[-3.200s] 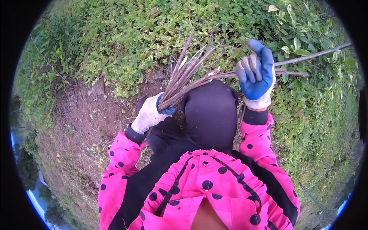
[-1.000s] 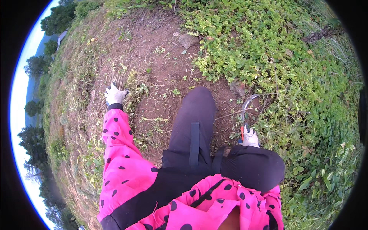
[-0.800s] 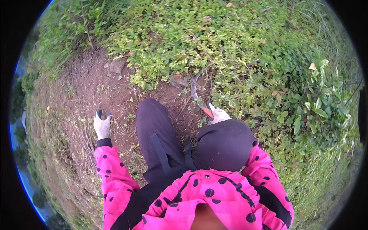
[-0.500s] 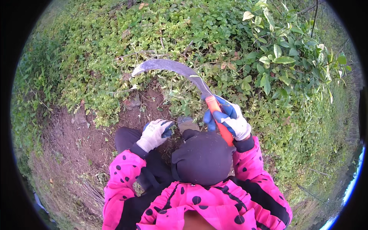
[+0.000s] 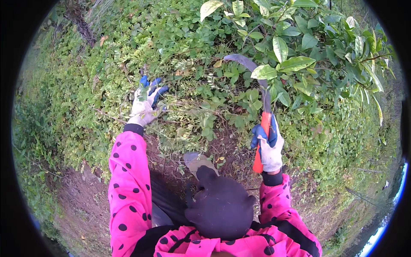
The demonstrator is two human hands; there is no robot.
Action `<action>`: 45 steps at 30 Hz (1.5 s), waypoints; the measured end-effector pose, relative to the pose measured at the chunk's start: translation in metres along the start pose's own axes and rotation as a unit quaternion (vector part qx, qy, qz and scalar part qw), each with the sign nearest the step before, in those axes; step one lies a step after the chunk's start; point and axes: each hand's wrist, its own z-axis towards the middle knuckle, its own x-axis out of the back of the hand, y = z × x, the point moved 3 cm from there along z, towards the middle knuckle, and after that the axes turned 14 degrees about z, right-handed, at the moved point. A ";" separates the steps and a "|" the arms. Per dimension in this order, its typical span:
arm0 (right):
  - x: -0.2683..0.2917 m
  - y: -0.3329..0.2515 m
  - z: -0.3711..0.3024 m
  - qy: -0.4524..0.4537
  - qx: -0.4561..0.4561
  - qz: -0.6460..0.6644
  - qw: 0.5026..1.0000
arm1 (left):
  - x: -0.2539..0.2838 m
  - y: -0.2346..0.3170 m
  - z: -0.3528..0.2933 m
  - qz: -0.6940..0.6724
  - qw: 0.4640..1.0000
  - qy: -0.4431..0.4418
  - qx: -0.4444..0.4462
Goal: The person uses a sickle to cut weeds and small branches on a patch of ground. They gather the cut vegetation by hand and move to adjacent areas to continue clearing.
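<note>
My right hand [image 5: 270,147], in a white glove with blue palm and fingers, is closed round the orange handle of a sickle [image 5: 266,98]. Its curved grey blade points away from me and bends left, partly behind the broad leaves of a shrub. My left hand [image 5: 145,103], gloved the same way, reaches out among low green vines [image 5: 188,100]. Its fingers are spread over the leaves, and thin stems cross the glove. Some fingertips are hidden in the greenery.
A leafy shrub [image 5: 295,55] hangs over the far right, close to the blade. Bare brown soil [image 5: 85,192] lies at the near left. One of my shoes [image 5: 198,162] stands at the edge of the vines. A woody stem [image 5: 79,21] rises at the far left.
My left hand has moved from near my knee out into the vines, and its fingers have spread. My right hand has carried the sickle to the right, its blade now beside the shrub.
</note>
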 end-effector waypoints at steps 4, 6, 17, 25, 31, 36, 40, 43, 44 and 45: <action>0.008 0.030 0.042 0.033 0.157 -0.280 0.947 | 0.035 -0.047 0.015 -0.547 0.818 -0.019 0.179; 0.007 0.054 0.046 0.027 0.281 -0.395 0.874 | 0.086 -0.035 0.031 -0.500 0.844 -0.045 0.191; -0.015 0.085 0.016 0.141 -0.064 0.206 0.966 | 0.001 0.144 0.169 0.026 0.998 0.033 -0.048; -0.015 0.085 0.157 0.016 0.146 -0.533 0.833 | -0.033 0.116 0.190 -0.024 0.992 -0.118 -0.031; 0.058 0.151 -0.039 0.087 0.007 -0.303 0.949 | -0.028 0.087 0.154 -0.049 0.997 -0.047 0.038; 0.054 0.101 -0.072 0.119 -0.167 -0.124 0.971 | -0.034 0.034 0.073 -0.227 0.968 0.060 0.085; 0.009 0.075 0.022 0.068 0.012 -0.145 0.987 | -0.025 -0.027 0.057 -0.515 0.845 0.061 0.131; -0.006 0.089 0.104 0.100 0.184 -0.216 0.954 | -0.014 -0.034 0.083 -0.551 0.803 0.064 0.218; -0.019 0.097 0.125 0.077 0.174 -0.267 0.945 | -0.015 -0.041 0.088 -0.580 0.787 0.140 0.156; -0.023 0.103 0.146 0.059 0.168 -0.331 0.927 | 0.004 -0.025 0.101 -0.322 0.925 0.124 0.162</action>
